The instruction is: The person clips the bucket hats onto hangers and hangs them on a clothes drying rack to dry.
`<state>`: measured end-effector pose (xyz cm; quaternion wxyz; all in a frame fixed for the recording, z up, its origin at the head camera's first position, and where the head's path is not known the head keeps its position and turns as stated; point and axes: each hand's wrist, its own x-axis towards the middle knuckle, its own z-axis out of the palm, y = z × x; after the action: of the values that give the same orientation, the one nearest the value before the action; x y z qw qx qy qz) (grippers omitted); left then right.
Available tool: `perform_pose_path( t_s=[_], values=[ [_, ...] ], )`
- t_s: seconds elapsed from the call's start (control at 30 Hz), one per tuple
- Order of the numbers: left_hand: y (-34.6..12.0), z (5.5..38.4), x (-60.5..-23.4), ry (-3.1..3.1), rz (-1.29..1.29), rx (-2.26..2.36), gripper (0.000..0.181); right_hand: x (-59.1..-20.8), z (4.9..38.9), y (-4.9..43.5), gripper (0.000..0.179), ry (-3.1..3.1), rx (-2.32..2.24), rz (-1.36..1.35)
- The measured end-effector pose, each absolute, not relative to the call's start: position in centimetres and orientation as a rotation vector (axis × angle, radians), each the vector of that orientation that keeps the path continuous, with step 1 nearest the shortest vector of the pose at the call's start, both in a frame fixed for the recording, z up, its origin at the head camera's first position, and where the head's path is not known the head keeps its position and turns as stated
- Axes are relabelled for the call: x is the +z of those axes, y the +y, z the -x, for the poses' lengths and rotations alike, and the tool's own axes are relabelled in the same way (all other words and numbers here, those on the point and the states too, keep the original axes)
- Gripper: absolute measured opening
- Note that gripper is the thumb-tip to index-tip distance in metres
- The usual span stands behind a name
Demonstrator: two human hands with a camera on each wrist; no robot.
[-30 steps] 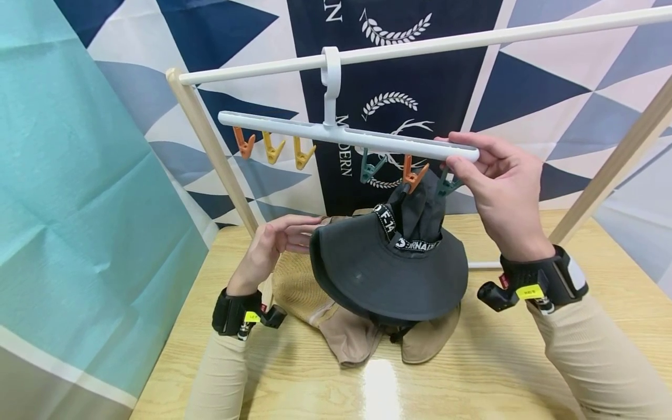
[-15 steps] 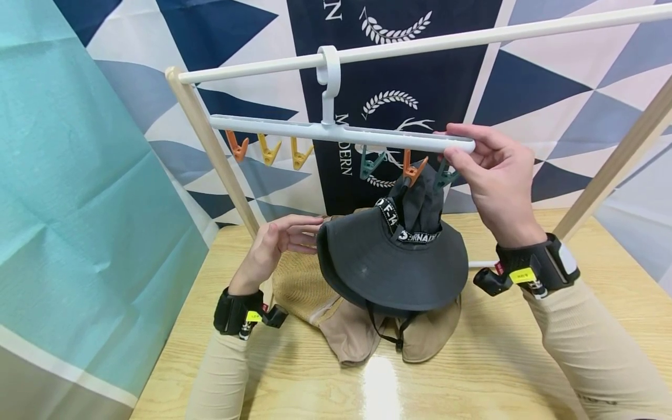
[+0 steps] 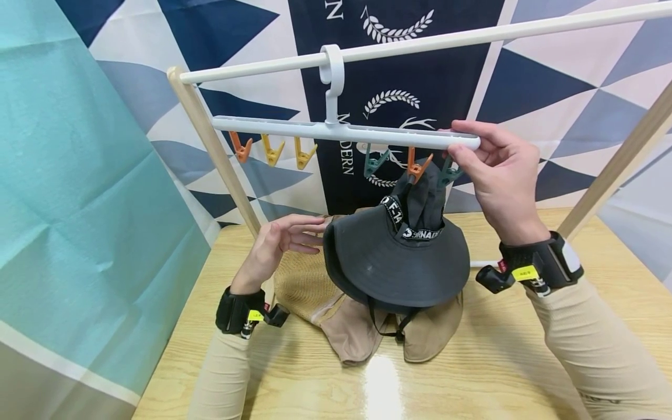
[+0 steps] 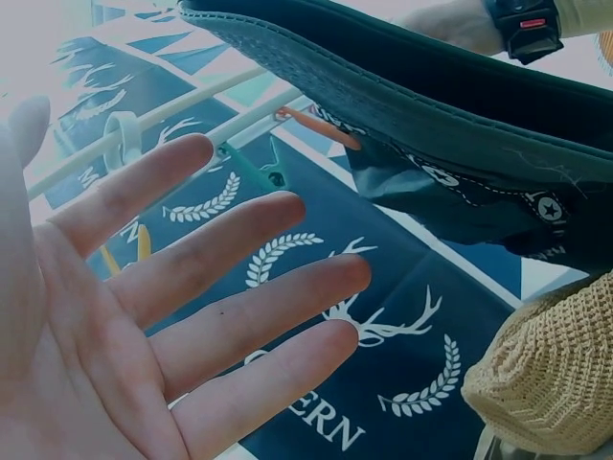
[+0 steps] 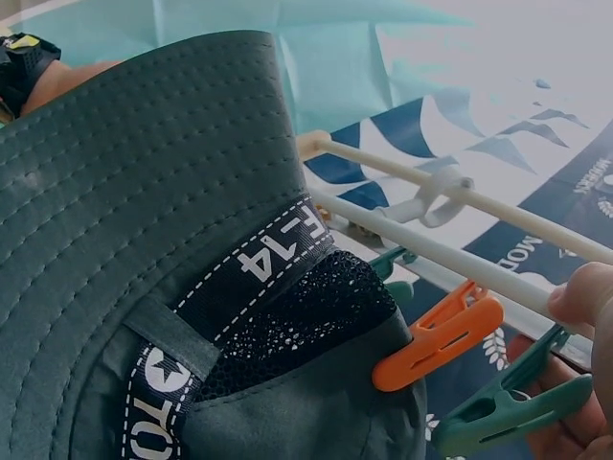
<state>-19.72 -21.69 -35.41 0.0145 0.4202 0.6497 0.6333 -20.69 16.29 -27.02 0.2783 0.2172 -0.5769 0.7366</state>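
Hanger (image 3: 343,132) crosswise, hat (image 3: 401,265) brim-down, right hand (image 3: 503,178) pinching hanger's end, left hand (image 3: 274,248) outspread

1. The hanger (image 3: 388,136) is hung toward the left end of the rail (image 3: 446,41).
2. The brimmed hat (image 3: 404,268) is clipped beneath the hanger's right half.
3. Below and left of it, the woven hat (image 3: 301,286) is laid toward the table's (image 3: 472,379) far edge.

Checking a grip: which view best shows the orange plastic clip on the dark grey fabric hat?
Right wrist view: the orange plastic clip looks large against the grey hat. The head view shows it small; the left wrist view, only a narrow strip.
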Motion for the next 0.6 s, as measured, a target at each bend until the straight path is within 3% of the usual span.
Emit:
perform_pose_path(
  t_s=[0.6],
  values=[
    [-21.4,19.8,-35.3,2.025,-1.327,1.912,0.067,-27.1,20.8,18.5,0.033,-1.457,1.961,-0.541]
  ],
)
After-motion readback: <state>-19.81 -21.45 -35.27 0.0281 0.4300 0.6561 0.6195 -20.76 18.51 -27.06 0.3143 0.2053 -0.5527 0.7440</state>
